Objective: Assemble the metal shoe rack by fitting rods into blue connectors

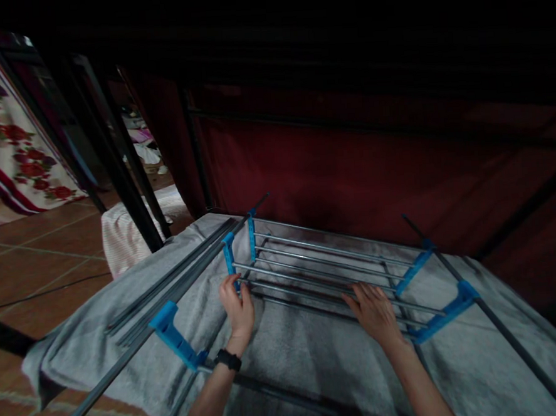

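Rack (301, 279) lay part-built on the blanket (305, 344), rods (332, 248) bridging the far brackets (438, 322), loose tubes (169, 277) seemingly left to fit; left hand (238, 308) pinched a bracket's foot, right hand (374, 309) spread loosely over rods, gripping nothing.

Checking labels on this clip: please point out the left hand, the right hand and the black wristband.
Left hand (238, 308): head view, back of the hand.
Right hand (375, 310): head view, back of the hand.
Black wristband (228, 360): head view, outer side.

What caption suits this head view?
Left hand at a blue bracket, right hand at metal rods, over grey cloth.
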Demonstrator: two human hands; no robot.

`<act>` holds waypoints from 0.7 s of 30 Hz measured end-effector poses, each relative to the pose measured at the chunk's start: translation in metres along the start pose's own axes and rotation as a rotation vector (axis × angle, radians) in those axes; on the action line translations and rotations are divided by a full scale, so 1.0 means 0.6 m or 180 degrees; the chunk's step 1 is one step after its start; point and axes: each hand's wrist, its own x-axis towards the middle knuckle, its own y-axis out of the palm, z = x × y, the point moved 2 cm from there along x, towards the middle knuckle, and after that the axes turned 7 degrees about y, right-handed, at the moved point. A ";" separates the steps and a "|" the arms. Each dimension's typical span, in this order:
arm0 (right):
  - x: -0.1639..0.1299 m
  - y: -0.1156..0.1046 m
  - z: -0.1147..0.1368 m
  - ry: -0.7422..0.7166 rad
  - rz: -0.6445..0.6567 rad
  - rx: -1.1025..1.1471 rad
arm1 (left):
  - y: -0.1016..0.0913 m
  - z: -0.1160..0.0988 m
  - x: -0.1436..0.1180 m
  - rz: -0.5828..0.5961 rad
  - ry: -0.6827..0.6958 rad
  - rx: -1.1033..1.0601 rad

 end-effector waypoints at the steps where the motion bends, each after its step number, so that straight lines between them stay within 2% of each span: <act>1: -0.005 0.000 -0.005 -0.0025 -0.0040 0.0052 | 0.002 -0.011 -0.009 0.0250 0.0405 0.0131; 5: -0.034 -0.001 -0.034 0.0178 -0.0272 0.0058 | 0.021 -0.064 -0.004 0.1122 0.1794 0.0417; 7: -0.049 -0.003 -0.048 0.0366 -0.0347 0.0010 | 0.035 -0.087 0.012 0.1538 0.2302 0.0465; 9: -0.059 -0.008 -0.058 0.0584 -0.0401 -0.0051 | 0.050 -0.099 0.027 0.1875 0.2632 0.0547; 12: -0.059 -0.018 -0.065 0.0897 -0.0388 -0.0162 | 0.074 -0.097 0.045 0.2146 0.2894 0.0755; 16: -0.037 -0.025 -0.068 0.1184 -0.0137 -0.0366 | 0.098 -0.081 0.057 0.2307 0.3044 0.0918; 21: -0.009 -0.025 -0.072 0.1428 0.0275 -0.0351 | 0.103 -0.079 0.061 0.2349 0.3114 0.1057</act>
